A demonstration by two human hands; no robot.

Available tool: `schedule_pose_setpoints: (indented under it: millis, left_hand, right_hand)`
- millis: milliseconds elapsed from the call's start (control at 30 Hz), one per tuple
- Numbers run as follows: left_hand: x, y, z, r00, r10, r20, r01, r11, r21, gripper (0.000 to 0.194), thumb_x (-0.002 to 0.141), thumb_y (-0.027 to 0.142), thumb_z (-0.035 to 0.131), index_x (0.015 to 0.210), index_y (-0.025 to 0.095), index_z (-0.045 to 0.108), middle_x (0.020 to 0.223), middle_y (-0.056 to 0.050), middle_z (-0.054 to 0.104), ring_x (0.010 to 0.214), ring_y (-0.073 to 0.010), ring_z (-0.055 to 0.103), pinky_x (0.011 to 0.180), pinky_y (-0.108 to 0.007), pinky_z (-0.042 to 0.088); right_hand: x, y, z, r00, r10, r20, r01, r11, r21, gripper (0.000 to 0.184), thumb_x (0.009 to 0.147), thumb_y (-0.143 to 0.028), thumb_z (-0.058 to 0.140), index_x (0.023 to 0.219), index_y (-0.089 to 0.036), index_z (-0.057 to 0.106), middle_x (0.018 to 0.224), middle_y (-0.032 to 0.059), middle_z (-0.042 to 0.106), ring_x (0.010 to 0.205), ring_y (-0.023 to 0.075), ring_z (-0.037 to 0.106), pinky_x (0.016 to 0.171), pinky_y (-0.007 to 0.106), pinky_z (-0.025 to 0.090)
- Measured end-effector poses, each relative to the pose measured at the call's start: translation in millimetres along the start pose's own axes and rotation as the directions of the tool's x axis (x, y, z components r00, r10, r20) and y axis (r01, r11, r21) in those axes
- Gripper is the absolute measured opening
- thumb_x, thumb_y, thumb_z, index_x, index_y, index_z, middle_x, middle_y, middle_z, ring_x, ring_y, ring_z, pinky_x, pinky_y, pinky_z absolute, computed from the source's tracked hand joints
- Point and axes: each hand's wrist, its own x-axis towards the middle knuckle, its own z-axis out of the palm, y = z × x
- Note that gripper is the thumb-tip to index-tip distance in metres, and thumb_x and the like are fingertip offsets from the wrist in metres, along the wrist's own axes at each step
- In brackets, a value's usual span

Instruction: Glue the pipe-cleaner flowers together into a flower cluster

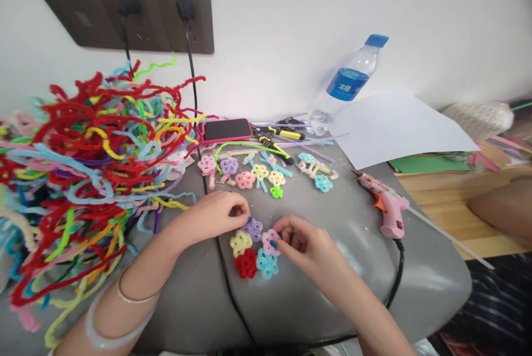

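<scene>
we pinch, seemingly for steadiness
our left hand (222, 212) grips the purple flower (255, 230); right hand (306, 241), the pink flower (268, 238)

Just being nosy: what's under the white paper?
Under the white paper, a green sheet and the grey tabletop show at its near edge; the rest is covered and can't be seen.

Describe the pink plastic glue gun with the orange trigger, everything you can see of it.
The pink, plastic-looking glue gun lies on its side on the glossy grey surface, right of the person's right hand. Its orange trigger faces left; its dark nozzle points up-left in the picture, near the white paper sheet. A translucent whitish glue stick juts from the back, past the surface's edge. A black cord leaves the handle's base. No hand touches it.
</scene>
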Motion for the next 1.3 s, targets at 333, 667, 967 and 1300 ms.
schedule_pose_setpoints:
  millis: [333, 667, 967, 1300]
  left_hand:
    - [-4, 3, 0.5, 1.0, 0.009, -0.021, -0.009, 1.0, -0.02, 0.016, 0.083, 0.026, 0.055, 0.077, 0.02, 0.068, 0.077, 0.001, 0.071, 0.072, -0.0147, 0.06, 0.063, -0.025, 0.036]
    - [-5, 1, 4.9, 0.998, 0.033, -0.054, -0.033, 0.999, 0.003, 0.016, 0.083, 0.024, 0.055, 0.078, 0.02, 0.069, 0.08, 0.001, 0.073, 0.075, -0.0153, 0.062, 0.065, -0.025, 0.036]
    - [-4, 2, 4.7, 0.998, 0.026, -0.061, -0.026, 1.0, 0.006, 0.015, 0.082, 0.024, 0.055, 0.077, 0.02, 0.069, 0.079, 0.002, 0.073, 0.074, -0.0147, 0.062, 0.063, -0.025, 0.035]
    - [-3, 2, 6.1, 0.998, 0.015, -0.055, -0.015, 1.0, 0.01, 0.013, 0.083, 0.025, 0.056, 0.077, 0.021, 0.067, 0.077, 0.003, 0.07, 0.075, -0.0143, 0.061, 0.063, -0.025, 0.035]
  right_hand:
    - [-6, 4, -8, 0.998, 0.039, 0.045, -0.042, 0.998, 0.056, 0.016, 0.08, -0.037, 0.062, 0.078, -0.021, 0.059, 0.062, -0.0027, 0.054, 0.056, 0.014, 0.049, 0.052, 0.024, 0.038]
    - [4, 4, -5, 0.996, -0.093, -0.004, 0.093, 0.992, 0.082, 0.011, 0.08, -0.029, 0.063, 0.074, -0.021, 0.063, 0.07, -0.0007, 0.053, 0.058, 0.0129, 0.045, 0.054, 0.025, 0.038]
    - [10, 8, 0, 0.994, -0.108, -0.023, 0.109, 0.992, 0.06, 0.012, 0.081, -0.033, 0.065, 0.078, -0.021, 0.067, 0.069, -0.0011, 0.05, 0.058, 0.0136, 0.044, 0.053, 0.026, 0.037]
    - [7, 10, 9, 0.99, -0.104, -0.099, 0.106, 0.994, 0.015, 0.006, 0.081, -0.025, 0.062, 0.079, -0.02, 0.064, 0.067, -0.003, 0.051, 0.056, 0.0116, 0.041, 0.052, 0.024, 0.031]
